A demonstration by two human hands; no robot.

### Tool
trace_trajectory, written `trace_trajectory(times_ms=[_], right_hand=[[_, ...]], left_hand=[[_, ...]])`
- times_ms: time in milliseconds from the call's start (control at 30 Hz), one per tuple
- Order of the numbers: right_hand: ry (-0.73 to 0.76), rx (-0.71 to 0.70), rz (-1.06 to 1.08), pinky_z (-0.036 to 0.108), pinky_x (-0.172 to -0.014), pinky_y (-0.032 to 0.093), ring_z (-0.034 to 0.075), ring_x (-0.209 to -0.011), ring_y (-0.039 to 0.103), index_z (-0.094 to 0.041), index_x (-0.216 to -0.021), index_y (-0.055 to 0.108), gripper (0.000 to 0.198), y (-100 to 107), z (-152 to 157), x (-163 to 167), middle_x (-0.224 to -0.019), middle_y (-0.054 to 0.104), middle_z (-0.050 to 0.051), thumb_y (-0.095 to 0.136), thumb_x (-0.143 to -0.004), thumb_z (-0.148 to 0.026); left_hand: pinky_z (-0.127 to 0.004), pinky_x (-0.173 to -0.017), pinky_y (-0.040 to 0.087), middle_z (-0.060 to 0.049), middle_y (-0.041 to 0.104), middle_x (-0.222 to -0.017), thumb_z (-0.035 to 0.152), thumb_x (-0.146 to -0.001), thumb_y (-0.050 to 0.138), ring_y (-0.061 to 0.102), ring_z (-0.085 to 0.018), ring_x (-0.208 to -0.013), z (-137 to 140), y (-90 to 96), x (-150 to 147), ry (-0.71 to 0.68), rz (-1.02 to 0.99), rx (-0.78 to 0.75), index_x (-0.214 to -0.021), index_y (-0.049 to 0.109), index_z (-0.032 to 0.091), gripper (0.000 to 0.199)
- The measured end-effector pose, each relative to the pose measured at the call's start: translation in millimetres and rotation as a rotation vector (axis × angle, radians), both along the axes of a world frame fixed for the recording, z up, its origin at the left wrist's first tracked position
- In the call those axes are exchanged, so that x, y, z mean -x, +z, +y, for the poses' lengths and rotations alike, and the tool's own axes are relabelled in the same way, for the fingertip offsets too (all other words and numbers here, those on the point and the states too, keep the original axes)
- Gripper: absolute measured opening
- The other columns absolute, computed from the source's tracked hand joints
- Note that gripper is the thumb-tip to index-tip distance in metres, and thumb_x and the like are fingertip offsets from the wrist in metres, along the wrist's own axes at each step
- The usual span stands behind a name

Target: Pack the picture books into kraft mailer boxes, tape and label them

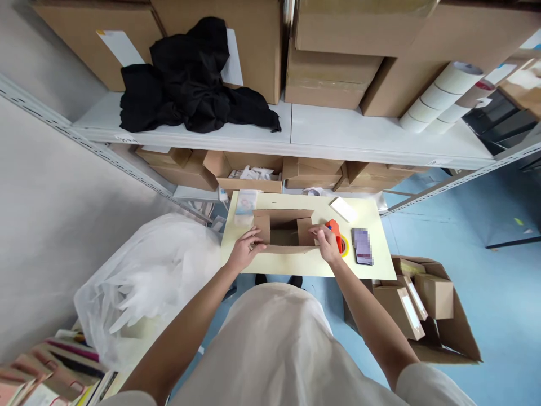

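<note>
A small brown cardboard box [287, 248] stands open at the top on the pale yellow table [287, 266], its end flaps folded inward. My left hand [245, 248] grips the flap at its left end, thumb and fingers around the edge. At the opposite end my right hand [326, 241] pinches the right flap. Inside, the box is shadowed and I cannot make out any contents. Just beyond my right hand lie an orange tape dispenser [333, 226] and a yellow-rimmed tape roll [345, 246], partly hidden by the hand.
A phone [362, 246], a white slab-like box [343, 209] and a clear packet [245, 203] lie on the table. Shelving [253, 138] with cartons rises behind. A large carton of boxes [460, 321] sits right; a plastic bag [152, 282] bulges left.
</note>
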State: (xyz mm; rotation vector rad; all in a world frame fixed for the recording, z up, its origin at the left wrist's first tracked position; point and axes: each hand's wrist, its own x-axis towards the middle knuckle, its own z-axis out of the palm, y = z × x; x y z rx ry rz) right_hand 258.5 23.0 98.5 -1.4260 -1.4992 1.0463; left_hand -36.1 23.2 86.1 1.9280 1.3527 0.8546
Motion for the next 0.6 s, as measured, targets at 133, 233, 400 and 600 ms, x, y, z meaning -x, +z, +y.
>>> trace_trajectory(times_ms=[133,233,400,600], right_hand=[[0.142,-0.124,-0.24,0.048,-0.098,0.043,0.031,-0.12,0.049,-0.02,-0.106,0.068,0.056,-7.5,-21.4,-15.8,-0.13,0.051,0.014,0.049,-0.08,-0.065],[0.128,-0.055,-0.29,0.043,-0.098,0.044,0.026,-0.117,0.053,-0.02,-0.104,0.068,0.045,-9.6,-31.1,-14.9,-0.132,0.05,0.014,0.044,-0.087,-0.055],[-0.041,0.065,-0.266,0.04,-0.087,0.051,0.025,-0.107,0.059,-0.018,-0.079,0.068,0.038,-4.3,-31.9,-5.4,-0.121,0.059,0.014,0.052,-0.085,-0.052],[-0.281,0.28,-0.156,0.033,-0.072,0.053,0.02,-0.081,0.066,-0.017,-0.103,0.055,0.047,-7.2,-26.6,-2.0,-0.088,0.068,0.007,0.064,-0.072,-0.052]], left_hand=[[-0.047,-0.101,0.043,-0.012,0.064,-0.117,0.044,-0.083,0.055,0.05,-0.028,-0.123,1.5,-3.3,-1.3,0.001,-0.002,-0.005,-0.083,0.068,0.019,0.029],[-0.047,-0.101,0.044,-0.011,0.065,-0.116,0.043,-0.084,0.054,0.051,-0.027,-0.123,2.3,-5.7,-0.9,0.015,-0.016,-0.012,-0.083,0.067,0.019,0.027],[-0.044,-0.094,0.049,-0.011,0.068,-0.109,0.04,-0.085,0.053,0.055,-0.025,-0.119,8.9,-9.9,-5.9,0.08,-0.093,0.026,-0.088,0.061,0.02,0.022],[-0.038,-0.091,0.052,-0.011,0.065,-0.108,0.035,-0.085,0.054,0.061,-0.02,-0.108,13.8,-17.0,-15.7,0.206,-0.192,0.0,-0.098,0.056,0.018,0.021]])
